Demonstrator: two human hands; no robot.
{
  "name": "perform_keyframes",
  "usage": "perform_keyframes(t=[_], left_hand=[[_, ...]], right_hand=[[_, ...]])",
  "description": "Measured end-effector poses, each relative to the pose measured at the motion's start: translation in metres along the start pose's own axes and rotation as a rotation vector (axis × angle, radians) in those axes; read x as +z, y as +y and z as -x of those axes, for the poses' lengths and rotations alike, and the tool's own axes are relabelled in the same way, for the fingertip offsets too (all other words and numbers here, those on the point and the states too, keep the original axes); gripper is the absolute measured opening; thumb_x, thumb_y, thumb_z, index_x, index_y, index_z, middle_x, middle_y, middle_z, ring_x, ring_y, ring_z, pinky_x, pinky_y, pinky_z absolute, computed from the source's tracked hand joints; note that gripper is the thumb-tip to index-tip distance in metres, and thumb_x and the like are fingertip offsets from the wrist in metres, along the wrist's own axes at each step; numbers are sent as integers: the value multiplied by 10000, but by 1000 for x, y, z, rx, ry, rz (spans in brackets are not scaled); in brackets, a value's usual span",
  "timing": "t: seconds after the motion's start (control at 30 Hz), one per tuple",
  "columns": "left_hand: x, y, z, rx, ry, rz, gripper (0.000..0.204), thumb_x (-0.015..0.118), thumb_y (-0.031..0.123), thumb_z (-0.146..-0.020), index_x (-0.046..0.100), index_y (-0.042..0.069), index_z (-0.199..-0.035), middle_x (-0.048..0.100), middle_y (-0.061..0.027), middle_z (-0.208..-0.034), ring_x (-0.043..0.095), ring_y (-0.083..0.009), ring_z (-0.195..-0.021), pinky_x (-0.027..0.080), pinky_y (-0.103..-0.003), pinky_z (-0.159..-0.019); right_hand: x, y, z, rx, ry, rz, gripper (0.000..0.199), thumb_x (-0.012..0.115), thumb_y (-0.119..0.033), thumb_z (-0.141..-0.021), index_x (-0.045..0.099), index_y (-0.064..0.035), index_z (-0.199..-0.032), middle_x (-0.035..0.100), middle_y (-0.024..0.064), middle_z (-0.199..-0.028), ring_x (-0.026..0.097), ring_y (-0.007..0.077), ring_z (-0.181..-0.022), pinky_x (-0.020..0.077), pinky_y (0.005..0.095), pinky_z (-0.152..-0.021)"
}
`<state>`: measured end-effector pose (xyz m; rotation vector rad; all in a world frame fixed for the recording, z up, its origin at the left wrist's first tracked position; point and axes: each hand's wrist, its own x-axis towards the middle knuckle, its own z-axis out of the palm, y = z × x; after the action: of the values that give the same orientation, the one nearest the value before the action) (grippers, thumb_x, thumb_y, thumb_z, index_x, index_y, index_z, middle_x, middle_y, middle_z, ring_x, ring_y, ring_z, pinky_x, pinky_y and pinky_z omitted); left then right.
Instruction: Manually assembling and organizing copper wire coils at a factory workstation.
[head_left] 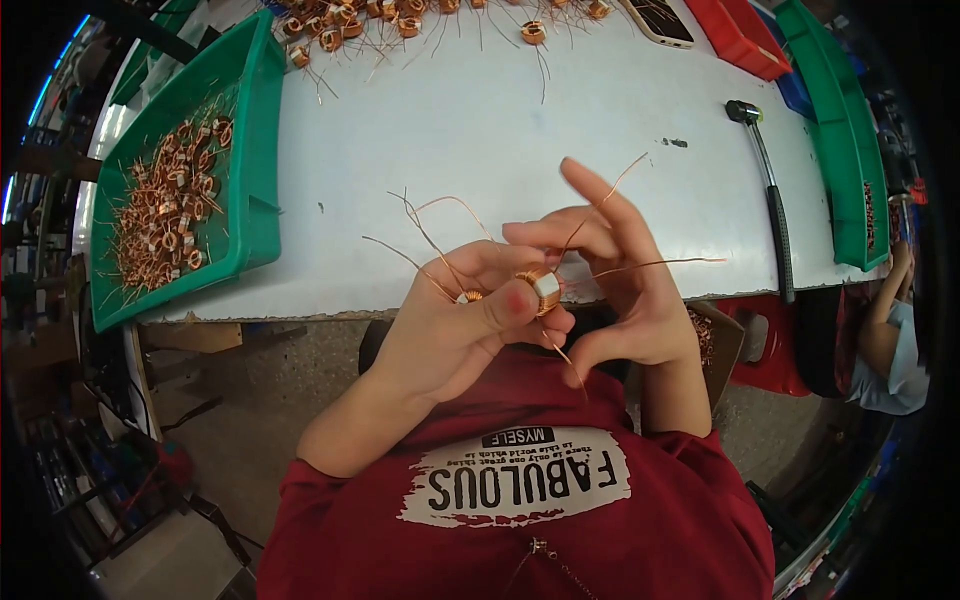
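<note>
A copper-wound ring coil (541, 288) with a white band is pinched between the thumb and fingers of my left hand (455, 325). Its long bare wire ends fan out to the upper right, the right and downward. A second coil (470, 297), mostly hidden, is tucked in the same hand, with wires (430, 236) sticking out toward the upper left. My right hand (640, 280) is spread just right of the pinched coil, index finger raised and thumb apart. Wires cross in front of its fingers, and the thumb tip is close to the downward wire. Any touch there is unclear.
A green bin (262, 150) heaped with coils stands at the left of the white table (400, 130). Loose coils (408, 26) lie along the far edge. At the right are a phone (658, 22), red tray (735, 38), mallet (765, 180) and long green bin (848, 150).
</note>
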<state>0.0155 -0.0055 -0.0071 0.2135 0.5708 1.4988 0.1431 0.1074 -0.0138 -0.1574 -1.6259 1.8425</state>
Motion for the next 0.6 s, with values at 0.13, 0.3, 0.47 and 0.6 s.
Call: perform_keyframes(t=[0.13, 0.3, 0.47, 0.6], left_hand=[[1, -1, 1, -12, 40, -64, 362, 733, 120, -724, 548, -5, -1009, 610, -178, -918, 638, -245, -728, 517, -273, -567], [4, 2, 3, -36, 73, -124, 404, 773, 113, -670, 561, -2, -994, 619, -169, -897, 640, -245, -703, 525, -271, -573], [3, 1, 3, -3, 78, -108, 384, 764, 63, -661, 564, -10, -980, 625, -163, -850, 643, -248, -681, 547, -288, -607], [0, -3, 1, 94, 31, -12, 251, 700, -47, -706, 578, -49, -925, 627, -165, -758, 648, -261, -683, 575, -307, -657]], right_hand=[[-1, -2, -1, 8, -101, 35, 1117, 819, -5, -383, 280, -27, -1361, 628, 116, -1056, 581, 194, -916, 432, 299, -842], [3, 2, -5, 6, -150, -86, 1140, 839, -38, -386, 253, -6, -1364, 632, 123, -1029, 577, 194, -892, 427, 280, -843], [13, 7, -8, -6, -43, -226, 1198, 872, -125, -376, 205, 68, -1353, 650, 132, -907, 540, 170, -826, 434, 240, -745], [17, 10, -11, -44, 96, -367, 1195, 877, -165, -373, 220, 85, -1340, 656, 104, -813, 527, 153, -783, 423, 227, -695]])
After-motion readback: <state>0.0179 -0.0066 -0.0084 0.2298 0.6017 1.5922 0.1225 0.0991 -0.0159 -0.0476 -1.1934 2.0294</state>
